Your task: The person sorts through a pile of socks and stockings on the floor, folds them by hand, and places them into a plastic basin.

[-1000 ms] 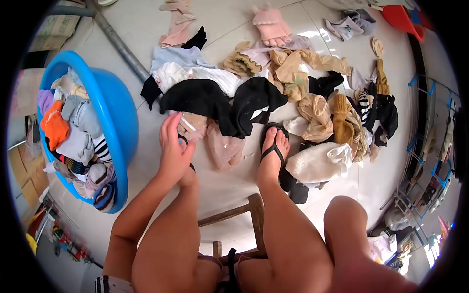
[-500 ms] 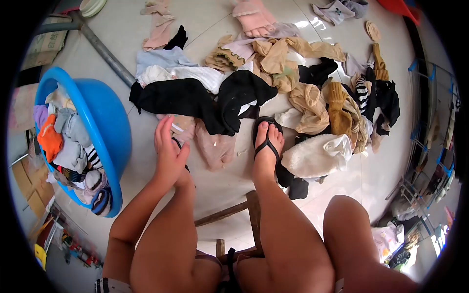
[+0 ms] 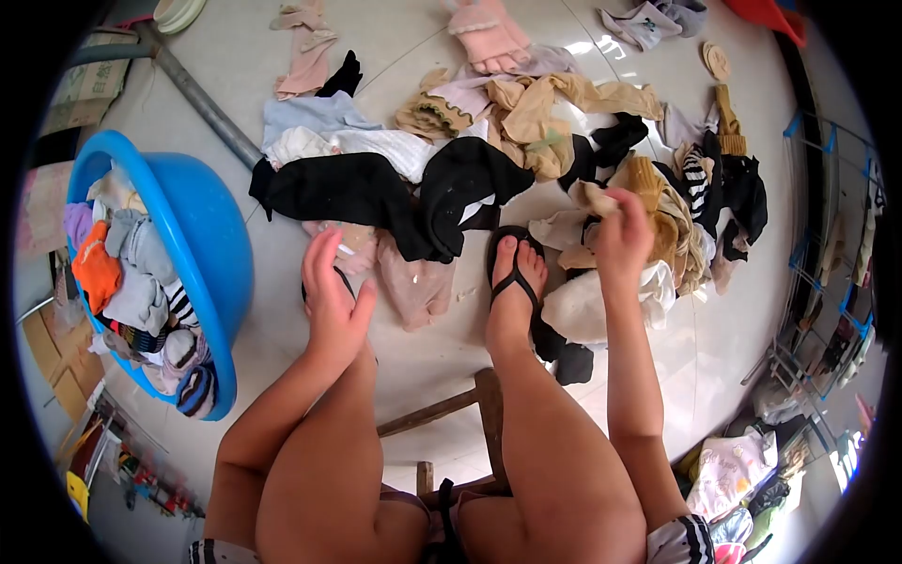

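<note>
My left hand (image 3: 336, 287) hovers over my left foot with its fingers stretched out and thumb apart, holding nothing. My right hand (image 3: 628, 233) is closed on a beige stocking (image 3: 596, 198), pinched at the fingertips over the right-hand pile. Under and around that hand lie a mustard sock (image 3: 644, 179), a thick white sock (image 3: 587, 308) and other tan pieces. Long black socks (image 3: 348, 191) stretch across the floor in front of my left hand. A sheer pink sock (image 3: 413, 282) lies between my feet.
To my left a tilted blue basin (image 3: 202, 216) holds several balled socks, one orange (image 3: 97, 267). A metal pole (image 3: 202, 99) lies behind it. Farther out are a pink toe sock (image 3: 489, 38) and a grey sock (image 3: 648, 23). A metal rack (image 3: 827, 244) stands at right.
My right hand has come forward from beside my right knee into the pile and taken hold of a beige stocking. My left hand stays almost in place.
</note>
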Demonstrator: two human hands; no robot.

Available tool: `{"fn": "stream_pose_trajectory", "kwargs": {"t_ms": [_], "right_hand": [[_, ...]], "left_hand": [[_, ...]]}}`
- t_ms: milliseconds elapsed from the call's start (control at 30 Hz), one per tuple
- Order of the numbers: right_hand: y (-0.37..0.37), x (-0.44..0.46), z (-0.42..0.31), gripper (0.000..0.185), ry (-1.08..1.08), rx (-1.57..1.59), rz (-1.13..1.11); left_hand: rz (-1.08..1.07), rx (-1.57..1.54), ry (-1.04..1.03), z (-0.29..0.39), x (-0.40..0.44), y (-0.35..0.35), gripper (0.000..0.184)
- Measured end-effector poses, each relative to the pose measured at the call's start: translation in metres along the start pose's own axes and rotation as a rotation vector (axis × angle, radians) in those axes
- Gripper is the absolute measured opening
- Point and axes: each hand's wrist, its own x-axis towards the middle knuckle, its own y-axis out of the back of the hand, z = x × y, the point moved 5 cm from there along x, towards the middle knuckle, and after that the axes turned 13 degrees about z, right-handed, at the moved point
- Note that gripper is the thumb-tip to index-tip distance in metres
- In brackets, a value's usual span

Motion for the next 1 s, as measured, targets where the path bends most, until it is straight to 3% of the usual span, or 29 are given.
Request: {"fn": "stream_pose_trajectory", "kwargs": {"t_ms": [67,133,200,267,300,333,367,433,467,500,533,567,600,633,700,767,833,867,933,1000], "right_hand": [[0.02,-0.018,-0.051,0.016,0.121,0.282,0.101],[0.025,-0.045,-0.099,0.009,0.507,0.409,-0.001],[0.012,-0.077,-0.143,0.027,0.686,0.502,-0.511],[-0.009,-0.112,-0.157,0.031,0.598,0.65,-0.909],[-0.015,-0.127,-0.159,0.032,0.573,0.636,-1.084],[-0.018,-0.142,-0.158,0.033,0.546,0.619,-1.259],[-0.02,-0.154,-0.153,0.032,0.51,0.665,-1.357],[-0.021,-0.15,-0.156,0.03,0.466,0.748,-1.371],[-0.02,-0.145,-0.156,0.028,0.422,0.824,-1.375],[-0.022,-0.136,-0.15,0.023,0.353,0.753,-1.318],[-0.023,-0.119,-0.131,0.026,0.072,0.563,-0.949],[-0.029,-0.114,-0.126,0.036,-0.399,0.661,-0.894],[-0.036,-0.112,-0.119,0.044,-0.594,0.77,-0.813],[-0.041,-0.11,-0.117,0.046,-0.539,0.747,-0.794],[-0.048,-0.112,-0.116,0.049,-0.491,0.725,-0.782],[-0.056,-0.121,-0.116,0.051,-0.736,0.901,-0.826],[-0.059,-0.115,-0.111,0.052,-0.857,0.937,-0.825],[-0.06,-0.11,-0.106,0.053,-0.978,0.972,-0.816],[-0.057,-0.092,-0.093,0.052,-0.97,0.97,-0.76],[-0.051,-0.072,-0.086,0.055,-0.947,1.079,-0.667]], "left_hand": [[-0.111,-0.023,-0.106,0.016,0.008,0.006,0.061],[-0.221,-0.046,-0.215,0.029,0.011,0.005,0.058],[-0.707,-0.887,0.48,0.034,0.0,-0.019,0.058],[-0.808,-1.527,1.044,0.06,0.003,-0.027,0.065],[-0.831,-1.538,1.219,0.061,0.006,-0.029,0.066],[-0.801,-1.582,1.324,0.042,0.0,-0.034,0.06],[-0.787,-1.939,1.315,0.025,-0.006,-0.044,0.059],[-0.751,-2.302,1.273,0.009,0.002,-0.033,0.058],[-0.744,-1.611,1.16,0.002,0.009,-0.021,0.06],[-0.702,-1.287,1.067,0.0,0.014,-0.012,0.061],[-0.687,-0.953,0.992,-0.001,0.018,-0.003,0.061],[-0.668,-1.046,0.928,0.013,0.018,0.002,0.068],[-0.647,-1.137,0.86,0.025,0.017,0.004,0.075],[-0.724,-1.172,0.822,0.034,0.011,0.001,0.081],[-0.729,-1.183,0.709,0.051,0.006,-0.007,0.071],[-0.69,-1.127,0.634,0.051,0.004,-0.009,0.064],[-0.872,-0.825,0.646,0.042,-0.002,-0.017,0.031],[-0.869,-0.827,0.648,0.041,0.0,-0.014,0.031],[-0.62,-0.837,0.874,0.021,0.008,-0.001,0.016],[-0.541,-0.911,0.983,0.002,0.01,0.012,0.014]]}}
